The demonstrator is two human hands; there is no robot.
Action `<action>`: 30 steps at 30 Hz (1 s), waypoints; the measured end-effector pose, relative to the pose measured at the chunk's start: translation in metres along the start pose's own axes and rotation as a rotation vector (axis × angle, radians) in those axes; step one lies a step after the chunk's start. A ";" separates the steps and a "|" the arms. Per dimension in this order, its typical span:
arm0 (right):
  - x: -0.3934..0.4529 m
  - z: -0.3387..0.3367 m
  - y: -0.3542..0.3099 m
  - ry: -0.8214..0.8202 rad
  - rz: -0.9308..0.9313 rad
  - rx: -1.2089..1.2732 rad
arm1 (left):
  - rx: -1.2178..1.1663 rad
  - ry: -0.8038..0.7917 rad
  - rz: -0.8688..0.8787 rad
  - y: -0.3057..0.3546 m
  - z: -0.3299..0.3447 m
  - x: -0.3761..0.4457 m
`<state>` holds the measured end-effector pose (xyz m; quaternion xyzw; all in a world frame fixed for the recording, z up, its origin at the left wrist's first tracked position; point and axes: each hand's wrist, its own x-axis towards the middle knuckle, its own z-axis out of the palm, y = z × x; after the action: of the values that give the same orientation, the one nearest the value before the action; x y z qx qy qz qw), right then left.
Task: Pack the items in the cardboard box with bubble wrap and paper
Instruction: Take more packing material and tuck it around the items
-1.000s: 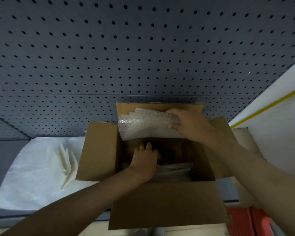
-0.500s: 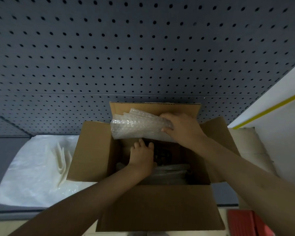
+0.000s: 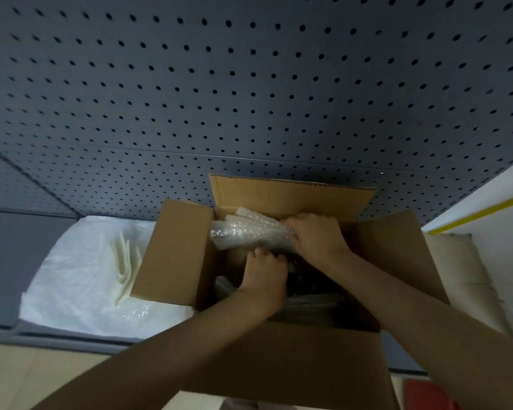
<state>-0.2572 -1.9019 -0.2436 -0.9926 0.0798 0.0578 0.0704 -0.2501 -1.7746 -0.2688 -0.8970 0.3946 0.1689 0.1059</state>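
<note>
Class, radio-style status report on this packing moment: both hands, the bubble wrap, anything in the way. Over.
Right hand gripping bubble wrap at the cardboard box far wall. Left hand inside box, grip hidden. Dark items beneath. Nothing visibly blocking.

Both forearms and hands (image 3: 317, 238) are bare, with no sleeves visible.

A packing station in what looks like a workshop or stockroom: a dark grey pegboard wall (image 3: 249, 84), its rows of holes running the full width of the view, is rising behind a grey work surface (image 3: 18, 261). A white sheet of packing material (image 3: 80, 279) is lying spread on that surface beside an open cardboard box (image 3: 172, 255), while a white wall with a yellow stripe (image 3: 480, 214) is closing off the right side.
</note>
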 end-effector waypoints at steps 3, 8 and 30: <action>0.007 0.013 0.001 -0.042 0.008 -0.009 | -0.007 -0.012 -0.001 -0.008 0.004 -0.003; 0.020 0.025 -0.002 -0.186 0.045 -0.014 | -0.167 0.029 0.056 -0.034 -0.002 -0.002; 0.012 0.031 0.004 -0.155 0.100 -0.064 | -0.139 0.096 0.176 -0.068 -0.006 0.041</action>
<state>-0.2494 -1.9026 -0.2765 -0.9817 0.1215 0.1406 0.0415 -0.1725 -1.7588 -0.2747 -0.8710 0.4640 0.1614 0.0092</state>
